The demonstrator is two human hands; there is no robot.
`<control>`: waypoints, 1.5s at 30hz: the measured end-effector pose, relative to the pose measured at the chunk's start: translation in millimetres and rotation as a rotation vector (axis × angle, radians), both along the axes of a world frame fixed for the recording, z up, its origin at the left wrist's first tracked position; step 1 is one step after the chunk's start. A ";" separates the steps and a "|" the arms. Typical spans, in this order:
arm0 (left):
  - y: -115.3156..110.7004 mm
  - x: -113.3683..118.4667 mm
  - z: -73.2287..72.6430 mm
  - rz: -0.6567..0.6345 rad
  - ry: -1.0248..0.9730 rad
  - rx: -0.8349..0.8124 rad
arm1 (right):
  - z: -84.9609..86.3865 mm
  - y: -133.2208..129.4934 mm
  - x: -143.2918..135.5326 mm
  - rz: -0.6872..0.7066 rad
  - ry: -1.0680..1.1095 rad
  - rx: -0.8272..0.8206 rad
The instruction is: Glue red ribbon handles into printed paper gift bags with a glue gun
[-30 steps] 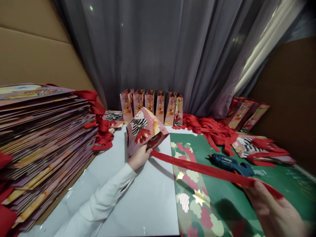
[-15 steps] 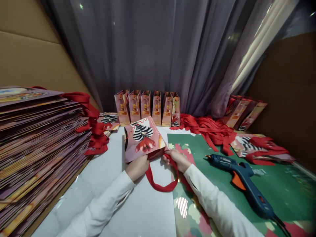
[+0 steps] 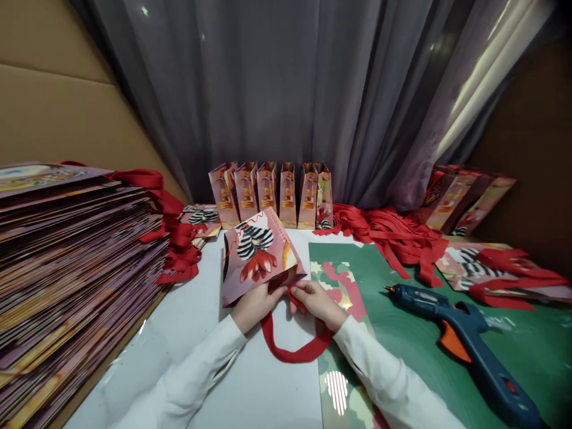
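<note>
A pink paper bag (image 3: 263,253) with black-and-white striped wings and a red flower lies tilted, its opening toward me. My left hand (image 3: 257,307) is closed on the bag's near edge, thumb toward the opening. Just right of it, my right hand (image 3: 315,302) pinches a red ribbon (image 3: 297,356) close to the opening. The ribbon hangs in a loop below both hands, over the white table (image 3: 268,396). Some fingertips are hidden behind the bag and ribbon.
A blue glue gun (image 3: 465,339) lies on a green mat (image 3: 402,369) at right. Upright bags (image 3: 288,196) line the back beside piled red ribbons (image 3: 384,232). A tall stack of flat bags (image 3: 75,274) fills the left; more bags (image 3: 460,199) stand at back right.
My right hand has moved slightly down, away from the bag's corner, with the ribbon pinched. The ribbon loop hangs lower and wider, and the bag has tilted slightly.
</note>
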State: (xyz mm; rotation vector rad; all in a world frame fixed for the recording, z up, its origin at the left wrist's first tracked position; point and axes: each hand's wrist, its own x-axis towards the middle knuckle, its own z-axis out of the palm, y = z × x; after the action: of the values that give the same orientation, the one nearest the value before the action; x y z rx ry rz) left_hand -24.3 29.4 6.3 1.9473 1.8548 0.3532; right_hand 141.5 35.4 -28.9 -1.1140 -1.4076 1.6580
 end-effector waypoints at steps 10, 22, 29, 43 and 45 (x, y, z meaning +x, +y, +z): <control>-2.8 1.5 8.7 0.105 -0.027 0.001 | 1.6 0.7 2.2 0.056 0.001 0.042; -4.0 2.9 7.1 0.100 -0.047 -0.011 | 1.1 1.8 2.7 0.047 -0.009 0.084; -5.5 4.8 9.0 0.097 -0.026 0.002 | 0.5 3.0 1.9 -0.004 -0.022 0.071; -4.8 4.1 7.7 0.107 0.013 -0.006 | -0.8 2.9 1.6 0.012 -0.023 0.074; -5.2 4.5 8.6 0.106 0.009 -0.013 | 0.2 2.5 1.2 -0.012 -0.020 0.094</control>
State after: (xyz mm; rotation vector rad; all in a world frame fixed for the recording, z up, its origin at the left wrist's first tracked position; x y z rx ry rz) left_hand -19.8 24.2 14.9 1.8494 1.9662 0.3647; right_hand 142.8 37.9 -28.8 -1.0864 -1.4733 1.5604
